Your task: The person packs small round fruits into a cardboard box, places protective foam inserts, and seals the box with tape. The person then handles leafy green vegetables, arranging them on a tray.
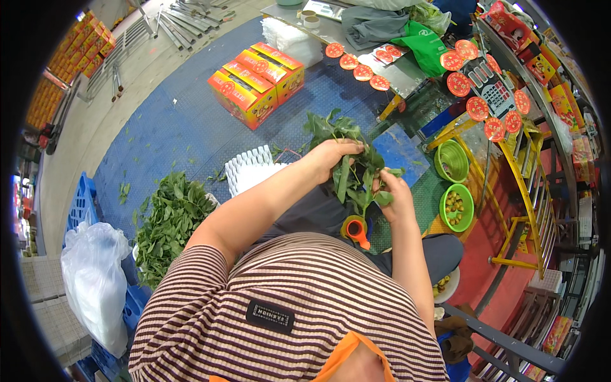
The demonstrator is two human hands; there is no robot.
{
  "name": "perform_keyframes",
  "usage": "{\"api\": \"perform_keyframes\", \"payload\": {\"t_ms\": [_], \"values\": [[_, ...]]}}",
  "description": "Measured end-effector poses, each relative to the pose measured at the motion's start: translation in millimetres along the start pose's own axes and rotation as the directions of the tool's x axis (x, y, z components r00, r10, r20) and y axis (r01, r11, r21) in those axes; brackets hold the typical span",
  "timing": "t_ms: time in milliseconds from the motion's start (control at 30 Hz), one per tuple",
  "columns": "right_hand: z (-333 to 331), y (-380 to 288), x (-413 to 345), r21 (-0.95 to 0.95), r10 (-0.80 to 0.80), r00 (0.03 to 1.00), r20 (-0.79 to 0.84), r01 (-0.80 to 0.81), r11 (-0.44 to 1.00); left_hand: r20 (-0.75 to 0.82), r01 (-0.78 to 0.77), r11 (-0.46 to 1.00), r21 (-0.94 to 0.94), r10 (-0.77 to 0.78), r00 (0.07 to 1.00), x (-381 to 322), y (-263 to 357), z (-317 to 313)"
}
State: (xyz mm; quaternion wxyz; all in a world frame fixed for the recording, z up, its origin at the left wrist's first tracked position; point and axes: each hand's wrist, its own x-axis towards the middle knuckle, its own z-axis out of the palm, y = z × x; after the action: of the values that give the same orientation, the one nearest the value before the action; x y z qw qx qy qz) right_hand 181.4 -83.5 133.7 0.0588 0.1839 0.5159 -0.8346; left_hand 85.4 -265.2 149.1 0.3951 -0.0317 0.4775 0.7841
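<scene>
In front of my body I hold a bunch of green leafy stems [351, 179]. My left hand [336, 155] is closed around its upper part, with the fingers partly behind leaves. Lower down on the right, my right hand [395, 193] pinches leaves and stems at the edge of the bunch. Just below the stem ends, close to my lap, is an orange-cored tape roll [355, 228]. White foam netting [248, 167] lies beyond my left forearm. To the left, a large heap of leafy stems [174, 217] fills a container that is mostly hidden.
Red and yellow cartons [258, 81] stand on the blue mat [167, 124]. Round stickers [363, 72] line a metal table's edge. At right are green baskets [457, 207], one holding small fruits, and a yellow metal frame [525, 191]. A plastic bag [95, 281] hangs over blue crates at left.
</scene>
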Motion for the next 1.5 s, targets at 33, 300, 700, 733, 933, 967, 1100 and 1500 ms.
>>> {"api": "perform_keyframes", "payload": {"t_ms": [33,300,700,733,933,967,1100,1500], "values": [[0.6,0.4,-2.4,-0.07,-0.022,0.999,-0.026,0.02,0.997,-0.015,-0.047,0.996,0.078,0.049,0.999,2.5,4.5,-1.5],[20.9,0.8,-15.2,-0.527,-0.136,0.99,0.037,0.135,0.839,0.078,-0.356,0.795,0.49,0.367,0.927,1.4,15.9,-1.2],[25.4,-13.6,-8.1,-0.657,-0.472,0.881,0.016,0.365,0.66,0.115,-0.301,0.911,0.281,0.28,0.953,-15.9,43.3,16.9],[26.8,-15.3,-7.1,-0.615,-0.465,0.885,-0.022,0.355,0.705,0.142,-0.323,0.913,0.248,0.295,0.945,-17.5,39.2,17.1],[36.6,-33.9,13.6,-0.251,-0.406,0.88,-0.248,0.346,0.904,0.189,-0.577,0.682,0.45,0.559,0.808,-32.0,15.3,28.9],[38.3,-37.5,17.5,-0.168,-0.367,0.9,-0.237,0.334,0.927,0.199,-0.597,0.595,0.538,0.598,0.776,-35.9,14.7,29.6],[58.9,-45.8,24.3,-0.006,-0.335,0.918,-0.214,0.342,0.94,0.156,-0.604,0.661,0.445,0.607,0.78,-45.0,30.6,24.9],[142.8,-79.9,21.4,-0.58,-0.796,0.596,0.104,0.686,0.438,-0.03,-0.667,0.737,0.112,0.673,0.739,-84.4,77.8,-3.3]]}}
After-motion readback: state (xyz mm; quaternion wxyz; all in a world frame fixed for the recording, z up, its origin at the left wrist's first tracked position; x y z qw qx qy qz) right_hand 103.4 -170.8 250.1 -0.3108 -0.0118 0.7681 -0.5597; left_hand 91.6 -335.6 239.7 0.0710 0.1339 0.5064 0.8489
